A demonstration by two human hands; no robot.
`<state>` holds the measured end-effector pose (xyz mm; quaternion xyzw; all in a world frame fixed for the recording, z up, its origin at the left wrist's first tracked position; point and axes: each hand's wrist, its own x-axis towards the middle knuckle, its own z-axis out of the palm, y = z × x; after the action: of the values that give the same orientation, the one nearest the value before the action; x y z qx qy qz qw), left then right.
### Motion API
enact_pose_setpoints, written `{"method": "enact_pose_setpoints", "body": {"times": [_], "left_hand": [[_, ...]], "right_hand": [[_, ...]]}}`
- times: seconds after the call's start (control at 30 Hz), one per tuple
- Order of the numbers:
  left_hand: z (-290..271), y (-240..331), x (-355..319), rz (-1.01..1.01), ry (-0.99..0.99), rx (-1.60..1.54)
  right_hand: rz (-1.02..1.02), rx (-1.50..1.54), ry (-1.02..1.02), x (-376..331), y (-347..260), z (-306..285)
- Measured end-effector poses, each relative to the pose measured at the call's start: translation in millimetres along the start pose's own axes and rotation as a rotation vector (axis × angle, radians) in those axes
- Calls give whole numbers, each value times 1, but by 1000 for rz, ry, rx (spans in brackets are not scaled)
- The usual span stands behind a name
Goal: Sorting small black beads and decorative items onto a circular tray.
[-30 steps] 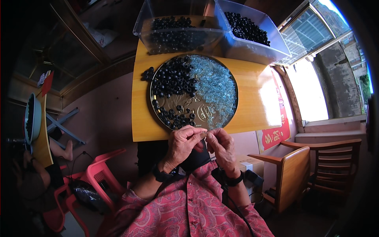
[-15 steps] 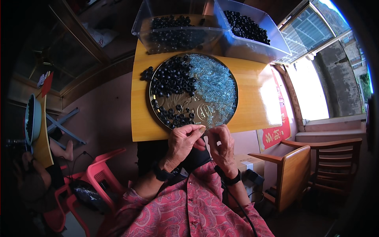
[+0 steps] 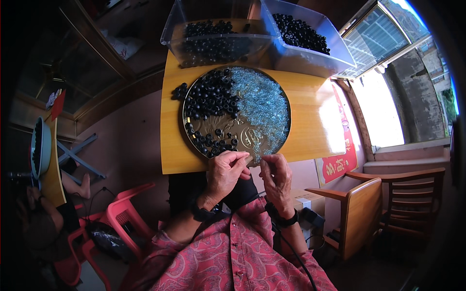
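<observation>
1. The left hand [image 3: 227,172] is at the near edge of the round tray [image 3: 230,127], thumb and forefinger tips brought together; whether a small piece is pinched there, I cannot tell.
2. The right hand [image 3: 276,175] is just beside it, apart from the left, fingers curled and thumb near the forefinger; its grip and any content cannot be made out.
3. The tray rests on the yellow wooden table [image 3: 310,121]. Black ring-shaped pieces [image 3: 208,97] are heaped on its left half, with a looser group near the left hand.
4. Small translucent blue pieces [image 3: 264,104] cover the tray's right side, thinning toward the hands.
5. A small black cluster [image 3: 179,91] lies on the table, just beside the tray's left rim.
6. Beyond the tray, two clear plastic boxes [image 3: 315,63] stand side by side, both containing more black pieces.
7. Each wrist wears a black band [image 3: 286,220].
</observation>
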<state>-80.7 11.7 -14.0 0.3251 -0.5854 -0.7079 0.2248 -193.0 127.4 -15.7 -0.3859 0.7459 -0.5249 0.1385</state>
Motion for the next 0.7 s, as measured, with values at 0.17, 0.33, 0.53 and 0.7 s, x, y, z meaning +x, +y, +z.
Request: {"method": "enact_pose_setpoints", "body": {"times": [0.17, 0.33, 0.53, 0.7], "left_hand": [[0, 8, -2, 4, 15, 62], [0, 6, 1, -56, 12, 112], [-1, 7, -3, 59, 15, 141], [-22, 12, -10, -93, -100, -199]], "right_hand": [[68, 74, -1, -1, 0, 1], [27, 38, -10, 0, -3, 1], [25, 19, -8, -1, -4, 1], [49, 46, -8, -4, -1, -1]]}}
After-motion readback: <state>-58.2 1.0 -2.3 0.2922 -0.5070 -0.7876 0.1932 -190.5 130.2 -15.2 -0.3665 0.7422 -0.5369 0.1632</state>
